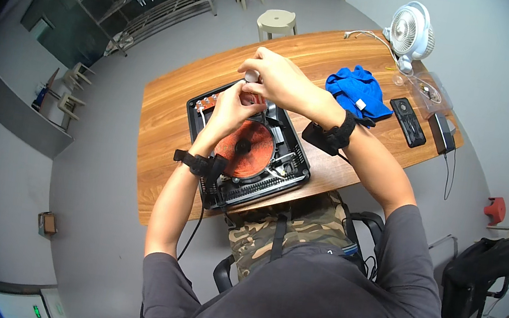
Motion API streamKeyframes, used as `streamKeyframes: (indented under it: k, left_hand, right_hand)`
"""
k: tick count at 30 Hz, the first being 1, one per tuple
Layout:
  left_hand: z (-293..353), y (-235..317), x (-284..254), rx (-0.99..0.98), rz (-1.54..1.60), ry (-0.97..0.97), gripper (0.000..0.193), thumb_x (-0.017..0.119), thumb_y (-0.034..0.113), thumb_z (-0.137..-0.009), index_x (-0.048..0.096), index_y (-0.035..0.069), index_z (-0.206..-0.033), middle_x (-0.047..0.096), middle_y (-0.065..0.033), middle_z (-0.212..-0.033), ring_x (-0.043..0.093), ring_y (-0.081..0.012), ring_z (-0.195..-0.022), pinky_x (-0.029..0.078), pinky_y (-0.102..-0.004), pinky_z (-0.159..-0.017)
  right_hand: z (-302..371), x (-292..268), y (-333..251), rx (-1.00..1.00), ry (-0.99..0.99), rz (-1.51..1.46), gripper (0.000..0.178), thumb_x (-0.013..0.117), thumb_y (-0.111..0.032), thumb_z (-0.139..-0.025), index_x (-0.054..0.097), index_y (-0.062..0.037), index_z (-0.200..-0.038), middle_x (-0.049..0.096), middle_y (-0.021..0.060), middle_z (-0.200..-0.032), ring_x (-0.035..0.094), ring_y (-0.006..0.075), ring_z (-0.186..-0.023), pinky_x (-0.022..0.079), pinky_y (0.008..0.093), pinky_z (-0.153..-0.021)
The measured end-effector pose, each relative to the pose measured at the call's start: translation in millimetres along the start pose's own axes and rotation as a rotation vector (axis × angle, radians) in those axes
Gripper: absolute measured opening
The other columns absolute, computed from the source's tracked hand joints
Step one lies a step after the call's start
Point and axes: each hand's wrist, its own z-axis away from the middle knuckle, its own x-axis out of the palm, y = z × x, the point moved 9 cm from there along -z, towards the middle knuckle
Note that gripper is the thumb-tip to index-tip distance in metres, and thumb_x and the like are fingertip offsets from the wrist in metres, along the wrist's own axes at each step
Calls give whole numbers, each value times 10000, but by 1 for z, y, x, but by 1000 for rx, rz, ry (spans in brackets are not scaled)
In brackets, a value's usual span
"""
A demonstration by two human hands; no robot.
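Two-handed: right hand [279, 82] nearly closed on small round silvery piece [252, 76]; left hand [231, 112] curled just below, hold unclear. Beneath grip, open black plastic housing [252, 192] with round orange-red coil [256, 153]; best: light, steady pinch.

On a wooden table [164, 134] lies an opened black housing [256, 191], and inside it a round reddish coil [248, 152] is seen. Above the far part of this housing, the right hand [280, 84] pinches a small pale round-ended thing [252, 76]. The left hand [231, 112] is bent just below, but its grip is not clear. Farther to the right there are a crumpled blue cloth [358, 92], a black case [408, 122] and a white fan [407, 32]
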Motion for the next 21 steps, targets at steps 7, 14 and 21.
streamKeyframes:
  k: [7,14,21]
  left_hand:
    - [11,17,-2,28,50,-37,256,809,159,-844,691,-22,-981,733,-90,-880,673,-130,-842,546,-314,-788]
    - [9,16,-5,43,-30,-1,286,824,167,-828,709,-18,-1012,745,-106,-908,690,-148,-847,557,-324,-786]
    - [9,6,-1,-5,7,-37,284,816,179,-847,693,-37,-984,735,-81,-919,677,-132,-833,551,-311,-751]
  right_hand:
    - [3,7,2,-132,-106,-107,382,684,-82,-819,705,-21,-1195,709,187,-1096,670,350,-1059,540,436,-897]
    - [5,-4,-21,-90,6,88,314,739,-238,-850,722,-43,-1095,674,162,-1061,677,350,-999,553,434,-859]
    - [2,-2,-3,-37,19,44,365,727,-196,-872,700,-62,-1210,676,171,-1076,674,374,-998,558,439,-851]
